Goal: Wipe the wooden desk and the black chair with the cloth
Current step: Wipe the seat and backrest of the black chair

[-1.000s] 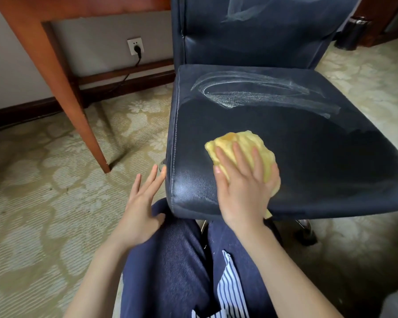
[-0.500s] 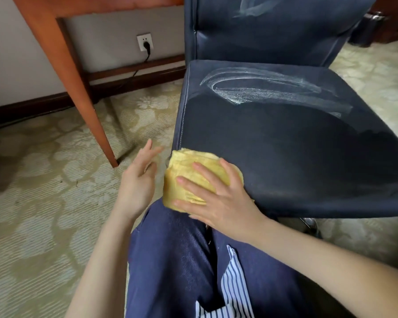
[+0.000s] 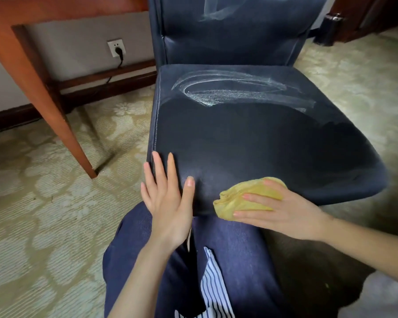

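The black chair (image 3: 251, 138) stands right in front of me, with whitish smear marks across the back half of its seat and on its backrest. My right hand (image 3: 283, 212) presses a folded yellow cloth (image 3: 241, 201) flat against the seat's front edge, fingers straight and pointing left. My left hand (image 3: 168, 198) lies flat with straight fingers on the front left corner of the seat, a little left of the cloth. One leg and the apron of the wooden desk (image 3: 44, 86) show at the upper left; its top is out of view.
Patterned beige carpet (image 3: 44, 214) surrounds the chair. A wall socket (image 3: 115, 48) with a black plug and cable is behind the desk leg. A dark cylindrical bin (image 3: 329, 28) stands at the upper right. My knees in dark blue trousers sit below the seat.
My right hand slid the cloth from the seat's front left corner rightwards along the front edge. My left hand moved from beside the chair onto the seat's front left corner.
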